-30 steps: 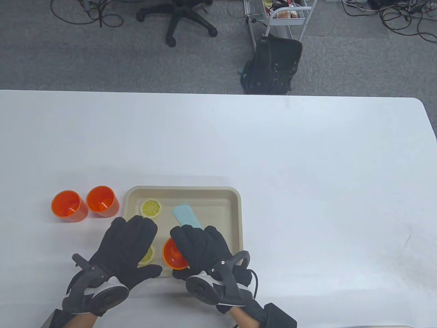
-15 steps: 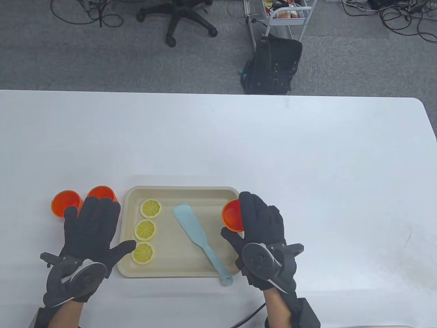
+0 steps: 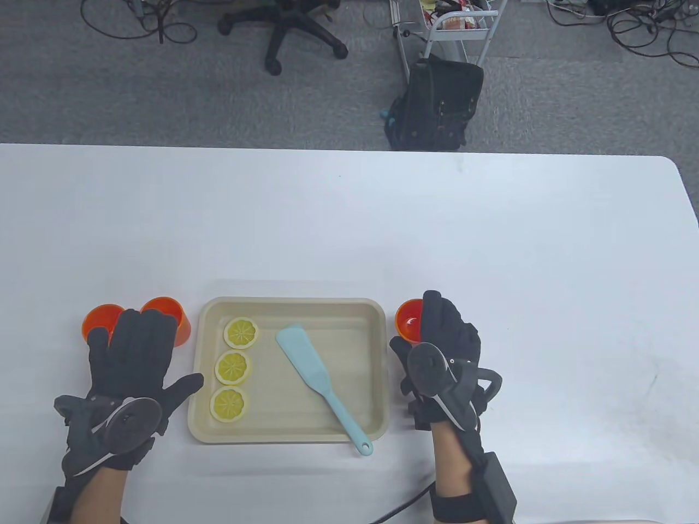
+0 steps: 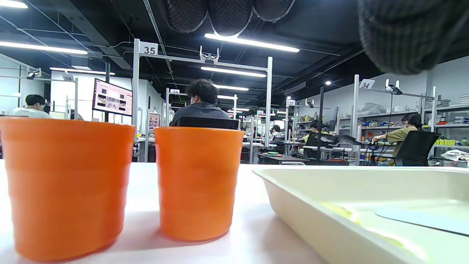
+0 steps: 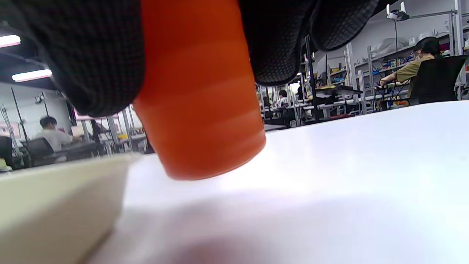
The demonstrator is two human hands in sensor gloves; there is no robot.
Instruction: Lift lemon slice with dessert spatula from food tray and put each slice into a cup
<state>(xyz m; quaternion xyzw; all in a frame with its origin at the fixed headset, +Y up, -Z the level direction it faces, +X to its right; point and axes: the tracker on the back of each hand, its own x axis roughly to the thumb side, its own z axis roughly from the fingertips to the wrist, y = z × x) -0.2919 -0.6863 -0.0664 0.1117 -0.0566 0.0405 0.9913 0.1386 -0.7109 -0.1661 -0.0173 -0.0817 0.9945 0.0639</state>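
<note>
Right hand (image 3: 445,355) grips an orange cup (image 3: 408,321), tilted above the table right of the tray (image 3: 295,307); early release risks toppling. Left hand (image 3: 131,365) lies flat, fingers apart.

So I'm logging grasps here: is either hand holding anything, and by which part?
The right hand grips an orange cup by its side wall, fingers and thumb curled around it. The left hand holds nothing, fingers spread flat.

Three lemon slices (image 3: 234,368) – spatula (image 3: 322,386) – in tray (image 3: 377,376)
</note>
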